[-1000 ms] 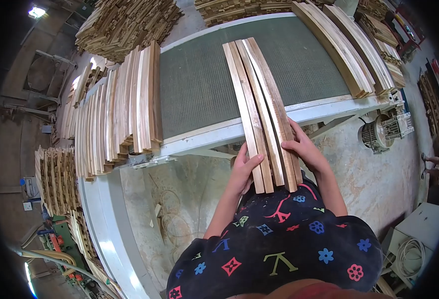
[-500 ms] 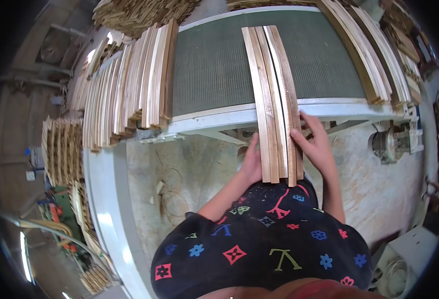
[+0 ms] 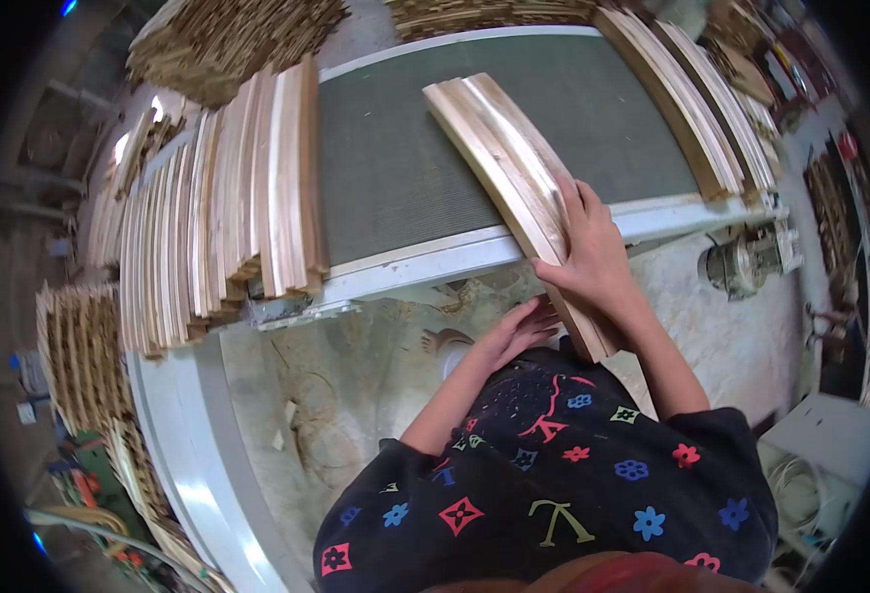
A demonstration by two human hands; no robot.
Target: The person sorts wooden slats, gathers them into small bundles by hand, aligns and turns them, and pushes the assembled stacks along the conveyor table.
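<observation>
Wooden strips [image 3: 499, 148] lie pressed together in a bundle, slanting from the far left down toward my body. Their far part is over the green mesh surface and their near end sticks out past the white edge. My right hand [image 3: 593, 255] is wrapped over the bundle, with the thumb on the near-left side and the fingers across the far side. Just left of the bundle's near end is my left hand [image 3: 522, 334], its fingers stretched out. Whether its fingertips touch the wood I cannot tell.
The green mesh belt [image 3: 386, 148] has a white metal frame [image 3: 415, 259]. A long row of upright strips [image 3: 217, 198] stands on the left, and more strips [image 3: 667, 109] lie at right. A motor [image 3: 737, 267] sits under the right side. Wood piles [image 3: 237, 44] rise behind.
The strips, spread with a gap before, are now closed together and tilted, their far end swung left. My right hand has moved up over them; my left hand has come off their side.
</observation>
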